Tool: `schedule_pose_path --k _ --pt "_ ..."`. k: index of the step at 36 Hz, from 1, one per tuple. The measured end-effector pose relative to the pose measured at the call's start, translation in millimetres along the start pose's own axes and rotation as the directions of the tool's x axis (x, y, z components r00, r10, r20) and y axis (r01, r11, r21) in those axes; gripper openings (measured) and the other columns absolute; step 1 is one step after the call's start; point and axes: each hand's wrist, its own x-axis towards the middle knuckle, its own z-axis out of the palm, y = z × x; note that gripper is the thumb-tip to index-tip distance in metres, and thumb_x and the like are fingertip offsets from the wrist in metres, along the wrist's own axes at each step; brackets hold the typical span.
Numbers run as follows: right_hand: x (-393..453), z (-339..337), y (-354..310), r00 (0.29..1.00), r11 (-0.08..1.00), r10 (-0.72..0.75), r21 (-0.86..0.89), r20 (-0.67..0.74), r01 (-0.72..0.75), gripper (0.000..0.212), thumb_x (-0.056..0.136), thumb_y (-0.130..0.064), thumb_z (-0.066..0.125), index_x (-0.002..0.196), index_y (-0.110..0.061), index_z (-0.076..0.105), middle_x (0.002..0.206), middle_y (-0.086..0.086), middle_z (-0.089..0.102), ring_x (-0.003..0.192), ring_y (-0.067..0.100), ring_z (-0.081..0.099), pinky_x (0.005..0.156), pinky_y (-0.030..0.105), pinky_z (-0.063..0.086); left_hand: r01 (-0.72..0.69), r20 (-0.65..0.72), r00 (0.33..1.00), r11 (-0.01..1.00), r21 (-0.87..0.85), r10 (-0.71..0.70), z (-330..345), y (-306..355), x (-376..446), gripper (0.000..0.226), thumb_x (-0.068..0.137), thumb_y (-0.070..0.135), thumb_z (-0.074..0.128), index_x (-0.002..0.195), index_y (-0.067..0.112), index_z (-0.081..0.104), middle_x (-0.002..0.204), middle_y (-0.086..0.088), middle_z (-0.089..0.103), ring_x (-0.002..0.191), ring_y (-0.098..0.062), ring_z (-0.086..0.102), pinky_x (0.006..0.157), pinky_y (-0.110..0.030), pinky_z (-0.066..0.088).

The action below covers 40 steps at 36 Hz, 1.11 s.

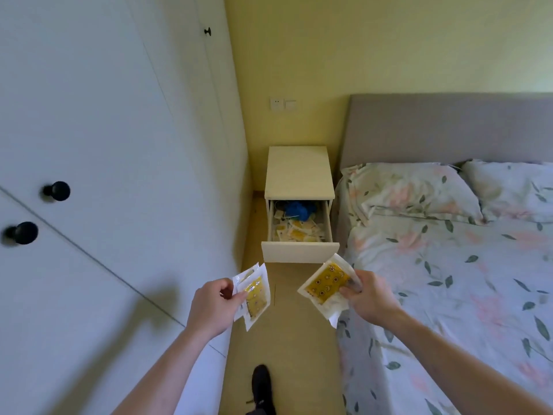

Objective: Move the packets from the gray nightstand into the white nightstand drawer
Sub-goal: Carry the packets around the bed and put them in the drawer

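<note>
With both hands, left [209,307] and right [369,298], pinching packets [254,295], I'd step closer, then drop them over the open drawer [299,232] at frame center.

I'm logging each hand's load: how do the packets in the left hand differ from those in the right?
The left-hand packets stand nearly upright, fanned; the right-hand packets tilt flatter, yellow face up. The left hand grips beside the wardrobe, the right hand by the bed. Both are white-edged with yellow contents.

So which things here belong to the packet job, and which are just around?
Job: left hand with packets; right hand with packets; open drawer of the nightstand.
Around: bed, pillows, wardrobe, socket.
</note>
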Motion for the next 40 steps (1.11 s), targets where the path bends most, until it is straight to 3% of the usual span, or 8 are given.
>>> schedule_pose_path --k 6,13,21,23,28,30,33,40 --pt "81.6 -15.3 -10.1 0.996 0.998 0.056 0.021 -0.067 -0.055 0.011 0.094 -0.023 0.067 0.084 -0.028 0.065 0.077 -0.013 0.067 0.067 0.003 0.061 0.046 0.008 0.036 -0.033 0.091 0.995 0.999 0.022 0.031 17.3 26.4 109.3 0.03 0.084 0.038 0.077 0.061 0.028 0.06 0.059 0.016 0.062 0.053 -0.002 0.059 0.041 -0.009 0.031" --pt "158.6 -29.1 -12.0 0.974 0.984 0.172 0.082 -0.15 -0.161 0.015 0.093 -0.018 0.068 0.08 -0.025 0.063 0.072 -0.009 0.065 0.065 0.008 0.059 0.052 0.016 0.038 -0.063 0.204 0.978 0.996 0.056 0.051 46.6 54.9 229.1 0.025 0.082 0.043 0.075 0.078 0.019 0.07 0.074 0.011 0.07 0.069 -0.006 0.067 0.058 -0.031 0.055" --pt "219.3 -31.1 -2.3 0.947 0.958 0.274 0.137 -0.17 -0.253 0.025 0.092 -0.016 0.068 0.07 -0.026 0.062 0.061 -0.009 0.061 0.056 0.005 0.055 0.047 0.014 0.037 -0.044 0.331 0.944 0.992 0.122 0.001 78.4 78.6 323.8 0.03 0.082 0.042 0.076 0.084 0.013 0.071 0.076 0.002 0.073 0.066 -0.013 0.068 0.054 -0.026 0.048" --pt "238.8 -35.1 -1.0 0.938 0.947 0.307 0.149 -0.16 -0.284 0.019 0.092 -0.019 0.067 0.075 -0.026 0.063 0.065 -0.009 0.063 0.056 0.003 0.056 0.044 0.01 0.036 -0.058 0.34 0.941 0.987 0.148 0.004 86.3 85.8 344.9 0.027 0.082 0.044 0.076 0.08 0.018 0.07 0.074 0.006 0.071 0.067 -0.009 0.067 0.05 -0.023 0.047" --pt "295.7 -51.7 -0.1 0.938 0.934 0.332 0.176 -0.105 -0.311 0.011 0.094 -0.017 0.064 0.084 -0.02 0.066 0.079 -0.002 0.067 0.075 0.017 0.061 0.061 0.025 0.043 -0.057 0.335 0.942 0.979 0.194 -0.011 106.5 108.7 392.2 0.037 0.083 0.047 0.075 0.066 0.02 0.058 0.062 0.007 0.064 0.054 -0.007 0.057 0.046 -0.02 0.035" --pt "321.4 -60.5 0.5 0.939 0.936 0.327 0.177 -0.11 -0.305 0.006 0.094 -0.016 0.065 0.09 -0.016 0.069 0.083 0.0 0.069 0.076 0.017 0.064 0.059 0.02 0.046 -0.049 0.345 0.938 0.981 0.189 -0.019 115.9 119.7 410.9 0.041 0.083 0.049 0.075 0.062 0.021 0.053 0.059 0.007 0.06 0.053 -0.009 0.055 0.047 -0.022 0.036" --pt "359.8 -73.6 2.2 0.936 0.931 0.335 0.194 -0.11 -0.31 0.004 0.094 -0.02 0.066 0.091 -0.021 0.068 0.079 -0.011 0.065 0.071 0.008 0.061 0.047 0.009 0.036 -0.034 0.35 0.936 0.979 0.2 -0.039 128.2 136.7 441.1 0.043 0.081 0.052 0.076 0.062 0.021 0.053 0.057 0.007 0.058 0.05 -0.007 0.054 0.049 -0.022 0.036" --pt "434.8 -101.1 9.2 0.941 0.921 0.336 0.221 -0.035 -0.321 0.005 0.094 -0.022 0.068 0.098 -0.024 0.071 0.091 -0.007 0.071 0.079 0.007 0.064 0.057 0.016 0.042 0.009 0.35 0.931 0.966 0.257 -0.102 154.9 160.4 500.3 0.04 0.082 0.054 0.075 0.065 0.021 0.062 0.06 0.006 0.064 0.052 -0.007 0.058 0.05 -0.021 0.041"
